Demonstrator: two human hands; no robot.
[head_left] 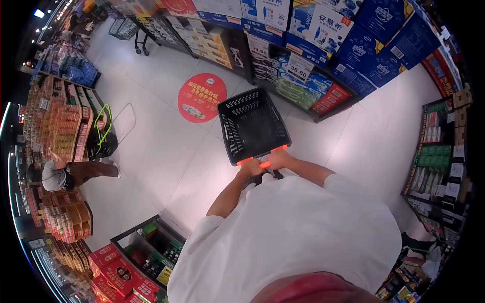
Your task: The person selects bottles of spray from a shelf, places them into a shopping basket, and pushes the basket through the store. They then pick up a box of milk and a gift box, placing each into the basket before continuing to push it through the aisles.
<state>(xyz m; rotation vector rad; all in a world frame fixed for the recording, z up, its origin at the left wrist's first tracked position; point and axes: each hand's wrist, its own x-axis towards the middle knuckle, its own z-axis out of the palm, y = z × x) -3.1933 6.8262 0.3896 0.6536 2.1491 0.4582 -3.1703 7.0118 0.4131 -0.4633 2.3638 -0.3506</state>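
Observation:
A black plastic shopping cart point(254, 124) with slotted sides stands right in front of me, and nothing shows inside its basket. Across its near edge runs an orange handle point(264, 164). My left hand point(249, 167) is wrapped round the left part of this handle. On the right part, my right hand point(279, 159) is closed in the same way. The lower frame of the cart is mostly hidden beneath the basket and my arms.
A round red floor sticker point(202, 98) lies left of the cart. Stacked blue milk cartons point(323, 25) and price signs line the display ahead. At left, a person point(76, 174) stands by snack shelves near a dark cart with a green handle point(104, 123). Red boxes point(118, 272) are stacked lower left.

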